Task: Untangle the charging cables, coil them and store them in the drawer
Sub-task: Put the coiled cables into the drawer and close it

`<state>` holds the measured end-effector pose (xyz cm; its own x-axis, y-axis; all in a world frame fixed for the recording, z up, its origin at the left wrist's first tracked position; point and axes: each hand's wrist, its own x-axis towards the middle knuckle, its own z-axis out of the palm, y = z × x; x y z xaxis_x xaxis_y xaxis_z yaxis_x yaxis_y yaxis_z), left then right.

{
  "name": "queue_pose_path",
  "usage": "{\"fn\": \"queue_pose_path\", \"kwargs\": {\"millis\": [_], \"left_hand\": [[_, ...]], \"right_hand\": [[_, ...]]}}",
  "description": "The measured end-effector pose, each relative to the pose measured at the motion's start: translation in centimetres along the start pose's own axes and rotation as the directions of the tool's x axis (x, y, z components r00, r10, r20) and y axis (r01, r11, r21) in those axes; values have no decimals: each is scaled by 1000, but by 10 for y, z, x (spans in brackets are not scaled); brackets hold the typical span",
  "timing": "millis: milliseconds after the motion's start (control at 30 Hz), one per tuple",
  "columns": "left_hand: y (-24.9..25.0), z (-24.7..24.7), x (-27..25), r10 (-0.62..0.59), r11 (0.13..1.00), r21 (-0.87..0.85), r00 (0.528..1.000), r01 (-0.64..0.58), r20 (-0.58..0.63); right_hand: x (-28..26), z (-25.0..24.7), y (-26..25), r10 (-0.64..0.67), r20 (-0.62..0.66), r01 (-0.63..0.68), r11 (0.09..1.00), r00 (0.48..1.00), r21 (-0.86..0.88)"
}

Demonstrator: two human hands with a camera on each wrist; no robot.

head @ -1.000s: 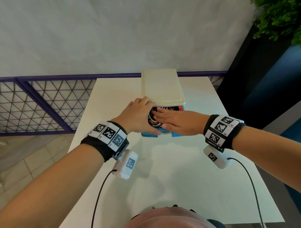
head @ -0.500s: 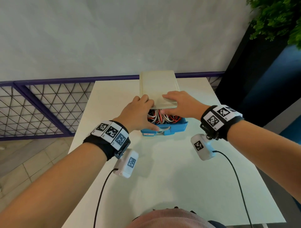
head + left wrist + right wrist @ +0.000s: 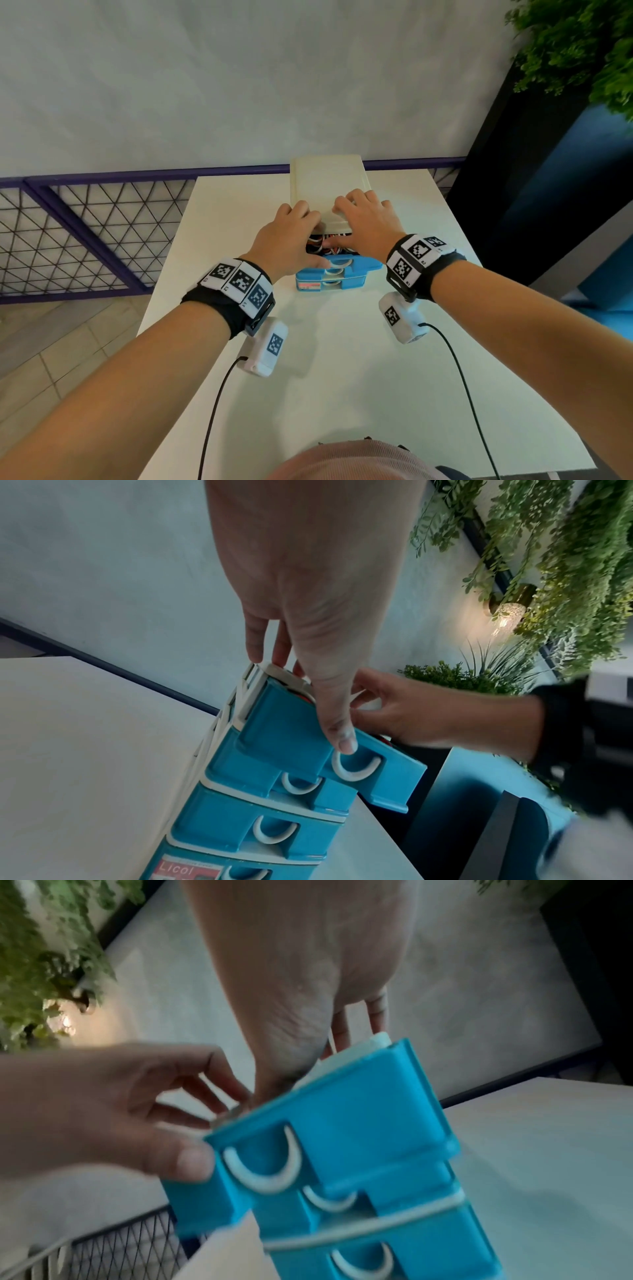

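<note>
A small drawer unit (image 3: 325, 185) with a cream top stands at the far middle of the white table (image 3: 342, 377). Its blue top drawer (image 3: 356, 265) is pulled partly out, and red, white and black cables (image 3: 337, 235) show in the gap. My left hand (image 3: 291, 240) has its thumb pressed on the drawer front (image 3: 284, 729) beside the white handle, with its fingers touching the unit's top front edge. My right hand (image 3: 366, 222) lies flat on the cream top, thumb reaching down over the cables. Most of the cables are hidden by both hands.
Below the top drawer are more blue drawers (image 3: 260, 831), pushed in. A purple mesh railing (image 3: 85, 240) runs along the table's left and far side. Green plants (image 3: 582, 51) hang over a dark panel at the right.
My right hand came out of the drawer and moved onto the unit's top. The top drawer has slid further in. My left hand stays at the drawer front.
</note>
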<state>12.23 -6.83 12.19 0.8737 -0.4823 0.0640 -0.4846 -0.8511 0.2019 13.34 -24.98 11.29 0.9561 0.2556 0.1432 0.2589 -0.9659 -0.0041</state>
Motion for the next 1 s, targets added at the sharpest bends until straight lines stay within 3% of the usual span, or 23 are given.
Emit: {"fn": "queue_pose_path", "kwargs": {"millis": [133,233,500,600,800,900,1000], "left_hand": [[1,0,-1,-1,999,40,1000,0,12],[2,2,-1,12,998,64,1000,-12,7],[3,5,1,-8,998,54,998,11,-55],[4,5,4,-8,999,53,997,12,-74],[-18,-12,3,64,996,-69,994,-57,92],[-22,-12,5,84,992,-100,995,-78,58],[-17,-4,7,65,993,-92,997,-69,-53]], "right_hand": [[13,-25,22,-91,251,44,981,964,187],[12,-33,33,-131,316,58,971,940,230],[0,-7,15,-40,37,35,992,998,123],[4,-10,17,-49,76,38,990,996,139],[5,-24,21,-105,265,75,990,959,122],[0,-18,15,-117,206,114,993,972,27],[-3,-13,10,-91,107,92,996,990,-11]]}}
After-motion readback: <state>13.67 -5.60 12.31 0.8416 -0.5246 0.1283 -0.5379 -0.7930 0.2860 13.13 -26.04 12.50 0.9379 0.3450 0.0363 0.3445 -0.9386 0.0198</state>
